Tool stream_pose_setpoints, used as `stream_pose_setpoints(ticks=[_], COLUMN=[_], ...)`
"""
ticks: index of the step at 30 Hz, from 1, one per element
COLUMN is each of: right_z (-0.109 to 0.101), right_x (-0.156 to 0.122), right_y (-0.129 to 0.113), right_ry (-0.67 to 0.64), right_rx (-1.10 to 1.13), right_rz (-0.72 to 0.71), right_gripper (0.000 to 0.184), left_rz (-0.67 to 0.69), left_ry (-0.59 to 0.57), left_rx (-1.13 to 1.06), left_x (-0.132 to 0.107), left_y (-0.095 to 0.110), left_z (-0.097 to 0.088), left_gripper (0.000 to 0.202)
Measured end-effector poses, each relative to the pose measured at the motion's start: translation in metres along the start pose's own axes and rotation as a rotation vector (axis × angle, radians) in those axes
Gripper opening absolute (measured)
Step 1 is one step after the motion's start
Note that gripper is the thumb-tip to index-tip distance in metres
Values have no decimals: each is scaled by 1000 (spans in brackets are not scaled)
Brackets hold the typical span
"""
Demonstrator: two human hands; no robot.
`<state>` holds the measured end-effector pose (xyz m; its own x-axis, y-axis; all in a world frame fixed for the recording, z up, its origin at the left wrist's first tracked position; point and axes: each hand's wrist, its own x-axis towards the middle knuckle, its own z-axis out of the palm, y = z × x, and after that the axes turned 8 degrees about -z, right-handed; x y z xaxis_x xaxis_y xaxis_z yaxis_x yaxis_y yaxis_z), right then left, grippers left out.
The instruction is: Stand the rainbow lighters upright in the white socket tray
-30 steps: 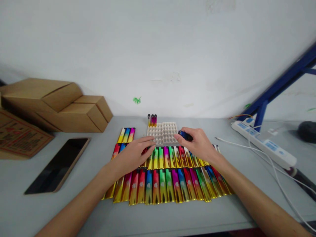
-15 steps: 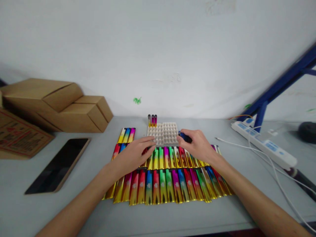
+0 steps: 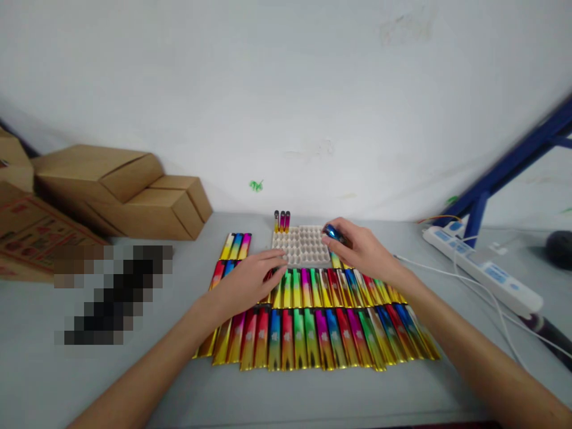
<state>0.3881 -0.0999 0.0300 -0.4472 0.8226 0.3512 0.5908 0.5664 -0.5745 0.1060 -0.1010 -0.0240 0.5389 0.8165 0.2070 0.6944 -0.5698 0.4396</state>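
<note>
Rows of shiny multicoloured lighters (image 3: 322, 330) lie flat on the grey table (image 3: 313, 399). Behind them sits a white grid tray (image 3: 301, 247) with three lighters (image 3: 282, 220) standing upright at its far left corner. My right hand (image 3: 357, 250) is closed on a blue lighter (image 3: 333, 232), held over the tray's right edge. Over the left end of the upper row rests my left hand (image 3: 250, 280), fingers curled, fingertips near the tray's front left corner. Whether it holds one I cannot make out.
Brown cardboard boxes (image 3: 120, 190) are stacked at the back left, a printed carton (image 3: 31, 235) beside them. A blurred-out dark object (image 3: 111, 292) lies left of the lighters. A white power strip (image 3: 482, 268) with cables and a blue frame (image 3: 504, 167) stand at the right.
My right hand has carried the blue lighter up and back from the tray's front right to its right edge. The left hand has hardly moved. The view shifted slightly.
</note>
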Motion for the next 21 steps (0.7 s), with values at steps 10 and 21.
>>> stream_pose_setpoints(ticks=[10,21], right_z=[17,31], right_x=[61,78], right_y=[24,42], right_ry=[20,-65], right_rx=[116,513], right_rz=[-118,123], right_gripper=[37,42], left_rz=[32,55], left_ry=[8,23], left_rx=[-14,-17], left_x=[0,-2], left_y=[2,1], left_z=[-2,0], left_gripper=[36,35])
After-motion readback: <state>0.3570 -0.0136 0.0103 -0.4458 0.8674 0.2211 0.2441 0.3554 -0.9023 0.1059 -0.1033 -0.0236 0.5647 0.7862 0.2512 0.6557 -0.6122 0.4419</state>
